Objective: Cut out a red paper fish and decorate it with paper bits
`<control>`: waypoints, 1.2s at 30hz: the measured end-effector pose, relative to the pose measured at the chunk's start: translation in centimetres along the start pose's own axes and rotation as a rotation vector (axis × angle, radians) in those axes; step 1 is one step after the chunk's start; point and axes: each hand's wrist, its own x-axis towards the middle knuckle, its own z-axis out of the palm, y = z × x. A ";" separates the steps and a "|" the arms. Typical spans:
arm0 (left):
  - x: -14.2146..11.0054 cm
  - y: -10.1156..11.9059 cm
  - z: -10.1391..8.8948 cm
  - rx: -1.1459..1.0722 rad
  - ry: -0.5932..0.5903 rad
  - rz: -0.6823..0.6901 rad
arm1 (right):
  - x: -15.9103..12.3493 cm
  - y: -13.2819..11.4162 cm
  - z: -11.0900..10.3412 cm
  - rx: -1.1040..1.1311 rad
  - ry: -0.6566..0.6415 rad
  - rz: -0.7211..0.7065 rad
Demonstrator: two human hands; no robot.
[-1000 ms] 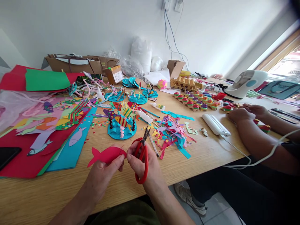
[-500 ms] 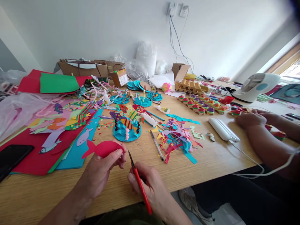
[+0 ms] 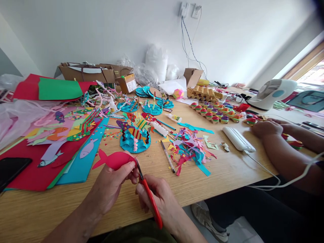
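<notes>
My left hand (image 3: 111, 184) pinches a red paper fish (image 3: 113, 160) by its head end, just above the wooden table (image 3: 222, 172). My right hand (image 3: 158, 195) grips red-handled scissors (image 3: 149, 195); their blade tips point up-left and touch the fish's head edge beside my left fingers. Just beyond the fish sits a blue paper disc with striped fish standing on it (image 3: 134, 138).
A heap of coloured paper scraps (image 3: 189, 148) and a pencil (image 3: 167, 156) lie to the right. Coloured sheets with cut-out fish (image 3: 63, 135) and a black phone (image 3: 11, 167) are at the left. Another person's hands (image 3: 268, 128) rest at the right, near a white power bank (image 3: 238, 139) and a fan (image 3: 270, 92).
The scissors turned from flat in my right hand to edge-on, dropped away from the fish, then came back up so their tips meet the fish's head. The view shifted slightly.
</notes>
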 end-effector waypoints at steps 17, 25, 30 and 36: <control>0.0 -0.7 -0.1 0.003 -0.080 0.010 | -0.1 1.0 -0.1 0.059 0.019 0.028; 0.1 -0.3 0.8 0.032 -0.108 -0.071 | -0.8 1.2 -0.9 0.119 -0.029 -0.049; 0.3 -0.4 1.3 0.037 -0.139 -0.074 | -1.0 1.1 -1.3 0.132 0.003 -0.041; 0.4 -0.7 1.6 0.058 -0.137 -0.086 | -1.2 1.1 -1.4 0.127 0.038 -0.008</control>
